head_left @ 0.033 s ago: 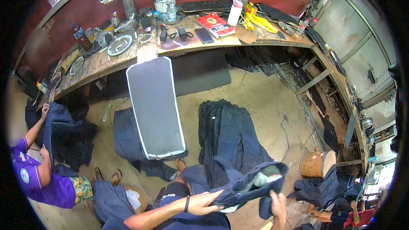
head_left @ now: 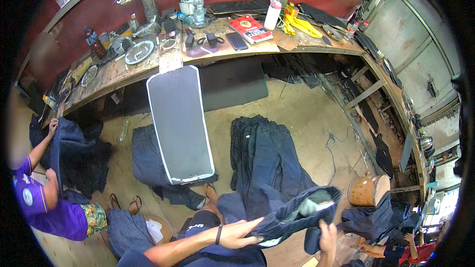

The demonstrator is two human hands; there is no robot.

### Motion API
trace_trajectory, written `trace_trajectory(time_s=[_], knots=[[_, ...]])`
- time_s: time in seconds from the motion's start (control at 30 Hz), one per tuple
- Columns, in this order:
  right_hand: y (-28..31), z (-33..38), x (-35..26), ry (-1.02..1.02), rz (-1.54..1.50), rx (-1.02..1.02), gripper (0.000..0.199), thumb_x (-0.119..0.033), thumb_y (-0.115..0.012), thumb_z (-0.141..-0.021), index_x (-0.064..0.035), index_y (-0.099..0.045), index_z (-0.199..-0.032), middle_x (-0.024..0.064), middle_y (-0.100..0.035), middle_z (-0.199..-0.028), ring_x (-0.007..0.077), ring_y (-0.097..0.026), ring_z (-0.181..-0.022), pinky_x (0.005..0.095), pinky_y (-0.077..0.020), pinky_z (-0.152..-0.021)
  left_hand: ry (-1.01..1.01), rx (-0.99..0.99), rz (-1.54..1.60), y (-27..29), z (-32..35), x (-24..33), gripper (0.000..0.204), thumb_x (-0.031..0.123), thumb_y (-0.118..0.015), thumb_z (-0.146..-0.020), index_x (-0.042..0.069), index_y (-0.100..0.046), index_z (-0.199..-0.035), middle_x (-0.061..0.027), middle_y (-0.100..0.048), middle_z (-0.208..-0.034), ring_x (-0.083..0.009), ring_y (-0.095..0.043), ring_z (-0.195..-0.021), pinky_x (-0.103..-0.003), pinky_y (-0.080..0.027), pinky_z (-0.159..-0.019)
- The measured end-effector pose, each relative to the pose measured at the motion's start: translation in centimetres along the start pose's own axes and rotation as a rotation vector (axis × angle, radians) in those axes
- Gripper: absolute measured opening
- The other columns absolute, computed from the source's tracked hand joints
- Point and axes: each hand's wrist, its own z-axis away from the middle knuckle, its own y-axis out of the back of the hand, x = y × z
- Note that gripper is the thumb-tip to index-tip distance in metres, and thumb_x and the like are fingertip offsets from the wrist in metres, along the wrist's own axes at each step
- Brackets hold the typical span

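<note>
Two bare hands on one pair of dark denim jeans [head_left: 297, 212], held above the floor at six o'clock of the frame.

Left hand [head_left: 241, 234] flat, fingers spread, pressing the waistband end rather than clasping; right hand [head_left: 327, 235] rising from below, grip on the cloth likely but hidden by folds, so cannot tell. Soft, limp and fairly heavy by the look, sagging wherever unsupported; best taken at the thick waistband or seams. More folded jeans [head_left: 262, 158] at twelve o'clock of the hands, padded ironing board [head_left: 179, 123] at eleven.
</note>
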Motion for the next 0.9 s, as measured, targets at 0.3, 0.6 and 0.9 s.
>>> trace_trajectory(time_s=[0.3,0.6,0.9], knots=[[-7.1,-25.3,-3.8,0.178,0.246,0.138,0.066,-0.036,-0.061,-0.110,0.0045,-0.046,-0.158,0.0221,-0.055,-0.158,0.0331,-0.052,-0.145,0.0401,-0.0361,-0.123,-0.047,0.557,-0.623,14.4,-14.9,1.1,0.071,0.030,-0.068,-0.103,0.005,-0.038,-0.162,-0.0353,-0.061,-0.138,-0.0479,-0.065,-0.124,-0.053,-0.053,-0.105],[-15.5,-29.8,17.0,0.135,0.870,-0.298,0.084,-0.053,-0.065,-0.105,0.0053,-0.043,-0.162,0.0341,-0.049,-0.161,0.0478,-0.047,-0.151,0.0504,-0.0389,-0.125,-0.097,1.779,-0.783,23.2,6.8,-2.0,0.033,0.022,-0.073,-0.102,0.004,-0.068,-0.129,-0.0252,-0.055,-0.149,-0.0414,-0.055,-0.138,-0.052,-0.046,-0.117],[-14.0,-10.0,36.2,-0.447,1.034,-0.717,0.080,-0.048,-0.071,-0.099,0.0053,-0.048,-0.154,0.0303,-0.071,-0.132,0.0416,-0.071,-0.121,0.0499,-0.0562,-0.104,0.926,1.213,-0.885,45.3,21.9,-29.3,0.040,0.026,-0.067,-0.100,0.007,-0.064,-0.135,-0.0184,-0.065,-0.140,-0.0385,-0.060,-0.132,-0.055,-0.047,-0.110]])
